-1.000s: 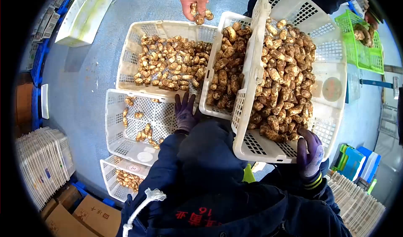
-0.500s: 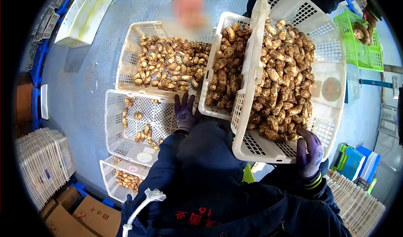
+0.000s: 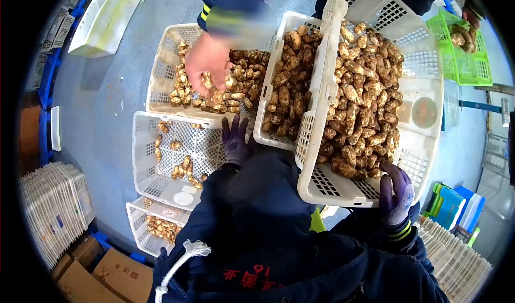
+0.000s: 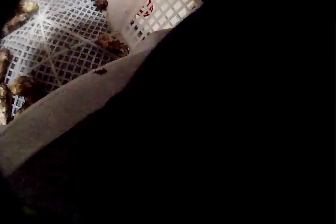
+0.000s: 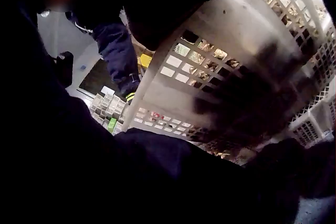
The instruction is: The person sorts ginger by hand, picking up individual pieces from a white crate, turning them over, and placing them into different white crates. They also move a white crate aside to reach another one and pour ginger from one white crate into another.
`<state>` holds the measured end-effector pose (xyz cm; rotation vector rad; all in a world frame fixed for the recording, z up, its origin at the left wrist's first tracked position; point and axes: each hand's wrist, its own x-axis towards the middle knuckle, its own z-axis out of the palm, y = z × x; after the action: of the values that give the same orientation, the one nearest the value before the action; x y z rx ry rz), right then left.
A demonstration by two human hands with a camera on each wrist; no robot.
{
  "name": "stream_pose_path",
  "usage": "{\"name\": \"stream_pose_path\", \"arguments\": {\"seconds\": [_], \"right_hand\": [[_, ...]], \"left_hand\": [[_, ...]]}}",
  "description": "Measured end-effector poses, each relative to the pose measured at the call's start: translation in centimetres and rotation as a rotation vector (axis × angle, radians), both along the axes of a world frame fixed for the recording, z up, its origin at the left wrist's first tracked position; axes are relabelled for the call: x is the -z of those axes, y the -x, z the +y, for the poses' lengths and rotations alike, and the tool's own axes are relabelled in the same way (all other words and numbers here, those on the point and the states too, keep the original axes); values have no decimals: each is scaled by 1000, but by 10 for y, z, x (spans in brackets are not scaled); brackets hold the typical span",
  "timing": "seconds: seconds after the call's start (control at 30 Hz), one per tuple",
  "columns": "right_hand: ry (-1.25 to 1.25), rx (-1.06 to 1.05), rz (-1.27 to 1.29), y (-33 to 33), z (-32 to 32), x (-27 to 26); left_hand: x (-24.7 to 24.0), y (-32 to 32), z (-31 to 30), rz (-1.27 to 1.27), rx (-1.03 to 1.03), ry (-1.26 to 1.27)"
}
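Note:
In the head view my purple-gloved left hand (image 3: 236,142) rests with its fingers spread where the upper-left crate (image 3: 185,111), the lower-left crate (image 3: 153,187) and a narrow-looking crate (image 3: 276,141) come close together. My gloved right hand (image 3: 396,196) grips the near rim of the big tilted crate (image 3: 343,196), its fingers bent over the edge. Brown-and-cream mushrooms (image 3: 365,99) are heaped in that big crate. Another person's bare hand (image 3: 206,61) is down in the upper-left crate, among smaller mushrooms (image 3: 249,69). Both wrist views are largely dark and hide my hands.
Below the lower-left crate stands another crate (image 3: 140,233) with mushrooms. Stacked white crates (image 3: 56,212) and cardboard boxes (image 3: 123,276) are at left. A white foam box (image 3: 104,21) lies at the far left, a green basket (image 3: 456,51) at the far right.
The other person's bare hand, holding a few mushrooms above the upper-left crate earlier, has come down into it. My hands have stayed in place.

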<state>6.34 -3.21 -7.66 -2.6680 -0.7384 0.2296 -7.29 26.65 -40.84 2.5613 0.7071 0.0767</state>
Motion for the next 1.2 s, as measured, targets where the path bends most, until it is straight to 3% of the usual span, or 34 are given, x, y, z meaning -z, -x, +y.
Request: {"name": "stream_pose_path", "arguments": {"seconds": [0.27, 0.47, 0.53, 0.63, 0.83, 0.93, 1.03, 1.13, 1.2], "right_hand": [[-4, -2, -4, 0, -1, 2], [-1, -6, 7, 1, 3, -1], [3, 11, 3, 1, 2, 0], [-3, -3, -13, 1, 1, 1], [-13, 6, -14, 1, -1, 4], [-10, 4, -27, 1, 0, 3], [5, 13, -3, 1, 3, 0], [-22, -6, -3, 1, 1, 2], [-20, -12, -12, 1, 1, 2]], "left_hand": [[10, 2, 0, -119, 4, -6], [3, 1, 0, -55, 8, -17], [13, 3, -3, -182, -42, -76], [-9, 12, -15, -309, -151, -127], [29, 38, -29, 144, -216, 649], [48, 22, -17, 146, -67, 464], [57, 22, -20, 228, -79, 406], [24, 16, -12, 235, 4, 429], [41, 23, -12, 118, 9, 448]]}}
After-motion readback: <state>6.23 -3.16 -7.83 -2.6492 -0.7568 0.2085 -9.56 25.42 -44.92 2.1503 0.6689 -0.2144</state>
